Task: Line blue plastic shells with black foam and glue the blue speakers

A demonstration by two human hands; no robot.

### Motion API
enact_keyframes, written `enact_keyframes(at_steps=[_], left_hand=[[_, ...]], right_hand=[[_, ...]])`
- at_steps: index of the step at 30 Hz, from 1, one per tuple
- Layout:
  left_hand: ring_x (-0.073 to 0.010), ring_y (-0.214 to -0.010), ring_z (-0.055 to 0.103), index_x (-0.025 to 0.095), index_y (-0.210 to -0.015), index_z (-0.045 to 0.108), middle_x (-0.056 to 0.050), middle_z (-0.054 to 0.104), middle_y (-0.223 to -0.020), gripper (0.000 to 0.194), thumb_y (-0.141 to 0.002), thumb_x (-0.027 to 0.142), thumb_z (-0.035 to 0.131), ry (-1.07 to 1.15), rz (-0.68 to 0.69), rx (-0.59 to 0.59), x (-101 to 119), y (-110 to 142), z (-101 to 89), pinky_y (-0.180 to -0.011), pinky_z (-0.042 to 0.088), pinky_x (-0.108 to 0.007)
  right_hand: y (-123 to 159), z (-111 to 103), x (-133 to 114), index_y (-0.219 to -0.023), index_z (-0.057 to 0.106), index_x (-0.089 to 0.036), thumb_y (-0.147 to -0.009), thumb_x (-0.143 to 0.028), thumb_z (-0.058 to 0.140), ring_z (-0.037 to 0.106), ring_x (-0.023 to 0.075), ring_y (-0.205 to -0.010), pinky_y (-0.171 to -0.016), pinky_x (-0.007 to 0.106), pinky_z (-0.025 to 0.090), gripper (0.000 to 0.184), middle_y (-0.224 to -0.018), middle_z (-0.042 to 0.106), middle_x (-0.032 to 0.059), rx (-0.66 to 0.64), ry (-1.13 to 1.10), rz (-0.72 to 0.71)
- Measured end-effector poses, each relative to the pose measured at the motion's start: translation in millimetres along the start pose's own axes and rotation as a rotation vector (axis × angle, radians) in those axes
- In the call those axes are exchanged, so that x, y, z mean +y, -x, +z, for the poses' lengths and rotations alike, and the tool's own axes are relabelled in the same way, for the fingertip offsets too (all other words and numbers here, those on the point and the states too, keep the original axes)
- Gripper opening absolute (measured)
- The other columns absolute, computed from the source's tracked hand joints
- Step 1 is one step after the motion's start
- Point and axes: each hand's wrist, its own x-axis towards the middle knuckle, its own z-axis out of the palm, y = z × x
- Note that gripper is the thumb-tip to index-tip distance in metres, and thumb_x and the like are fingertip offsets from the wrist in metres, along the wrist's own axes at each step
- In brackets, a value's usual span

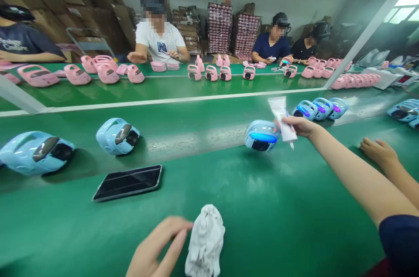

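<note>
My right hand [299, 126] is closed around a white squeeze tube [282, 115] with its pointed nozzle down. Its fingertips also reach the handle of a light-blue camera-shaped device [262, 135], whose front strip glows blue. Whether the hand bears the device's weight is hard to tell. Low in the view, my left hand [160, 246] has its index finger stretched out and the thumb just below, slightly apart. That fingertip meets the left edge of a crumpled white cloth [206, 242] on the green table, without visibly gripping it.
A black phone [129, 182] lies on the left. Blue devices stand beyond it [118, 136] and at the far left [37, 152]. Three lit ones [322, 109] stand behind my right hand. A co-worker's hand [379, 150] rests at right. Pink devices [211, 73] line the opposite bench.
</note>
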Motion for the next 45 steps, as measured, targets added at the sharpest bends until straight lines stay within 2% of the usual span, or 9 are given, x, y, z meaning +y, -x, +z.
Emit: enact_keyframes(at_steps=[3, 6, 12, 20, 23, 27, 36, 40, 45], left_hand=[[-0.0357, -0.135, 0.057, 0.028, -0.126, 0.072, -0.013, 0.061, -0.145, 0.054, -0.082, 0.059, 0.069, 0.037, 0.17, -0.148, 25.0, -82.3, 7.4, -0.109, 0.048, -0.051], [-0.0417, -0.148, 0.038, 0.026, -0.14, 0.062, -0.018, 0.041, -0.16, 0.09, -0.066, 0.073, 0.077, 0.196, 0.308, -0.346, 38.2, -143.8, 31.8, -0.114, 0.038, -0.06], [-0.0406, -0.13, 0.059, 0.026, -0.122, 0.076, -0.018, 0.061, -0.144, 0.062, -0.079, 0.069, 0.067, 0.507, 0.541, -0.505, 43.5, -138.7, 71.8, -0.107, 0.046, -0.058], [-0.0377, -0.1, 0.073, 0.014, -0.078, 0.083, -0.017, 0.079, -0.101, 0.053, -0.081, 0.057, 0.051, 0.816, -0.008, -0.082, 10.1, -146.2, 104.0, -0.095, 0.055, -0.054], [-0.0377, -0.102, 0.072, 0.013, -0.077, 0.081, -0.017, 0.079, -0.102, 0.052, -0.079, 0.054, 0.05, 0.802, -0.023, 0.044, -4.1, -160.0, 104.5, -0.097, 0.053, -0.053], [-0.0375, -0.107, 0.071, 0.014, -0.079, 0.081, -0.015, 0.079, -0.101, 0.052, -0.077, 0.059, 0.055, 0.779, -0.01, 0.139, -15.1, -161.3, 101.7, -0.104, 0.048, -0.052], [-0.037, -0.11, 0.07, 0.019, -0.083, 0.082, -0.011, 0.08, -0.104, 0.037, -0.07, 0.053, 0.075, 0.784, -0.05, 0.102, -12.8, -149.4, 106.1, -0.105, 0.049, -0.05], [-0.0373, -0.11, 0.07, 0.019, -0.078, 0.081, -0.011, 0.079, -0.102, 0.039, -0.069, 0.057, 0.074, 0.857, -0.057, 0.125, -9.3, -149.0, 108.8, -0.104, 0.05, -0.051], [-0.0328, -0.109, 0.071, 0.019, -0.084, 0.082, -0.009, 0.079, -0.103, 0.035, -0.078, 0.051, 0.072, 0.868, 0.018, 0.151, -1.2, -146.4, 115.0, -0.105, 0.05, -0.047]], right_hand=[[10.7, 33.6, 12.3, -0.073, 0.062, -0.015, -0.061, -0.018, 0.088, 0.066, 0.0186, -0.058, -0.045, 0.024, 0.05, 0.028, -0.069, 0.069, 0.0047, -0.313, 0.047, 0.103], [17.4, 62.2, 23.1, -0.073, 0.061, -0.015, -0.049, -0.013, 0.09, 0.06, 0.0143, -0.046, -0.037, 0.021, 0.044, 0.038, -0.069, 0.069, 0.0029, -0.575, 0.06, 0.169], [13.8, 93.5, 60.6, -0.073, 0.058, -0.017, -0.048, -0.039, 0.095, 0.043, 0.0056, -0.032, -0.028, 0.018, 0.032, 0.05, -0.072, 0.071, 0.0049, -0.747, -0.052, 0.139], [-9.7, 108.7, 102.4, -0.082, 0.06, -0.016, -0.081, -0.054, 0.075, 0.052, 0.006, -0.043, -0.038, 0.018, 0.043, 0.041, -0.095, 0.076, 0.0082, -0.423, -0.384, -0.098], [-7.1, 104.4, 104.6, -0.088, 0.065, -0.018, -0.08, -0.053, 0.077, 0.047, 0.0021, -0.041, -0.04, 0.015, 0.047, 0.038, -0.103, 0.077, 0.0053, -0.245, -0.536, -0.197], [16.8, 109.1, 115.4, -0.084, 0.069, -0.021, -0.07, -0.05, 0.088, 0.047, 0.0023, -0.042, -0.045, 0.012, 0.05, 0.037, -0.08, 0.074, -0.0037, -0.007, -0.659, -0.299], [87.4, 153.0, 145.3, -0.088, 0.07, -0.022, -0.064, -0.047, 0.094, 0.053, 0.0054, -0.051, -0.052, 0.019, 0.054, 0.041, -0.088, 0.074, 0.0004, 0.364, -0.661, -0.321], [115.7, 167.9, 159.1, -0.082, 0.062, -0.025, -0.077, -0.046, 0.086, 0.06, 0.0094, -0.056, -0.053, 0.025, 0.055, 0.032, -0.1, 0.076, 0.001, 0.394, -0.482, -0.426], [137.9, 184.5, 158.2, -0.106, 0.069, -0.032, -0.082, -0.035, 0.082, 0.073, 0.0206, -0.075, -0.056, 0.032, 0.06, 0.027, -0.112, 0.076, 0.0042, 0.386, 0.001, -0.656]])
